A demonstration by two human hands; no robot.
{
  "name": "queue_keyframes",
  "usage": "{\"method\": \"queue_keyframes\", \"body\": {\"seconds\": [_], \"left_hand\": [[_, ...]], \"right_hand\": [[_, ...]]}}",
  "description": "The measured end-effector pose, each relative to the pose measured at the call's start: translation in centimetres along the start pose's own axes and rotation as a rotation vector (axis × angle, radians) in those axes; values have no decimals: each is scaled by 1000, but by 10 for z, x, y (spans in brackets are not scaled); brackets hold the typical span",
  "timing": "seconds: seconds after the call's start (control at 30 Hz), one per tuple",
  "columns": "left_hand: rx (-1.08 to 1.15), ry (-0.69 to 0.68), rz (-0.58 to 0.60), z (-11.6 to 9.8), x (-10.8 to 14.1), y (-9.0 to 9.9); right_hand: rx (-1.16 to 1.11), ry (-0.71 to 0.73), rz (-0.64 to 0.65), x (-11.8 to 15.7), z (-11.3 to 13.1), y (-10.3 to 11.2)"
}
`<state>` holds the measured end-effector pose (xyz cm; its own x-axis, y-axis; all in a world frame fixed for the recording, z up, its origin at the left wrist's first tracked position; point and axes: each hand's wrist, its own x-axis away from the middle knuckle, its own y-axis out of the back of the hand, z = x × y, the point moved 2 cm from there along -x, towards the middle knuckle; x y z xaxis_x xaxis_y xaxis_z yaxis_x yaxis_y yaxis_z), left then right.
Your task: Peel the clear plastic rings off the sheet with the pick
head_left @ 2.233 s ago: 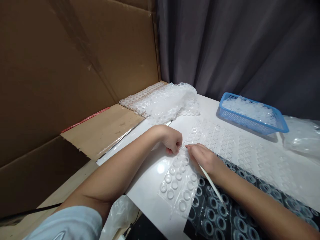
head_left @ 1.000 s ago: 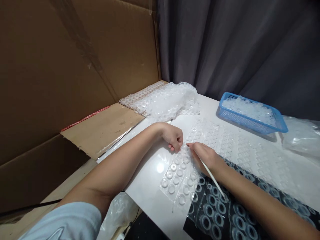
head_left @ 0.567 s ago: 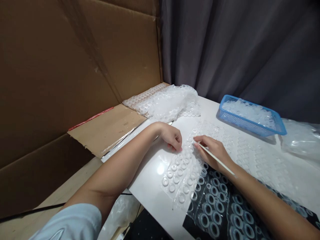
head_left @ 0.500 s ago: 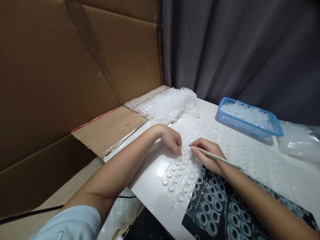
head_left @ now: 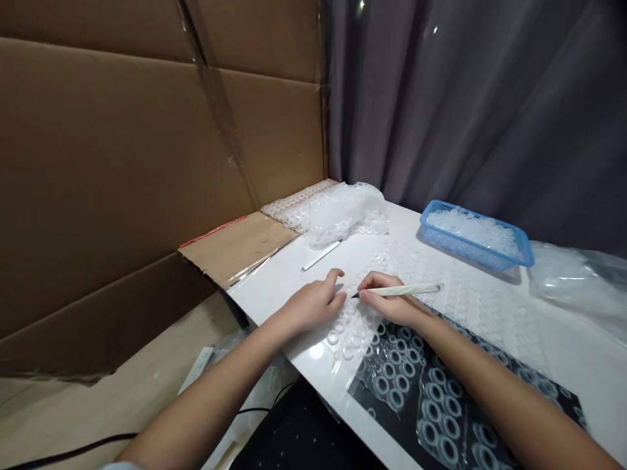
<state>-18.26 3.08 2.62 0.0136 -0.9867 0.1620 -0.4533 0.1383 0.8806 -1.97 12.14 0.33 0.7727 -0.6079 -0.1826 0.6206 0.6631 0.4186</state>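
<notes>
White and slim, the dark-tipped pen-like tool (head_left: 418, 288) sits over a clear plastic sheet of rings (head_left: 353, 338), pinched by the right hand's (head_left: 394, 308) closed fingers. The left hand (head_left: 312, 304) holds thumb and index apart. In the head view, the tip points left, long axis nearly horizontal.

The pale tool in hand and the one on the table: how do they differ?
The held tool is in the right hand; the lying tool rests on the table. The held tool's dark tip is near the left hand; the lying tool is by the plastic pile. Both are slim and pale.
</notes>
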Motion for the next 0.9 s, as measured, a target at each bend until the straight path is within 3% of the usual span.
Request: {"method": "queue_keyframes", "body": {"seconds": [0.13, 0.27, 0.4, 0.7, 0.9], "left_hand": [[-34, 14, -90, 2, 6, -7], [-15, -75, -259, 4, 16, -15], [-25, -158, -334, 7, 22, -21], [-20, -189, -303, 8, 20, -20], [-41, -167, -309, 9, 18, -23]], "right_hand": [[112, -12, -10, 0, 6, -3], [127, -7, -15, -1, 3, -4], [127, -21, 5, 0, 1, -5], [215, 18, 46, 1, 2, -6], [330, 251, 70, 0, 4, -11]]}}
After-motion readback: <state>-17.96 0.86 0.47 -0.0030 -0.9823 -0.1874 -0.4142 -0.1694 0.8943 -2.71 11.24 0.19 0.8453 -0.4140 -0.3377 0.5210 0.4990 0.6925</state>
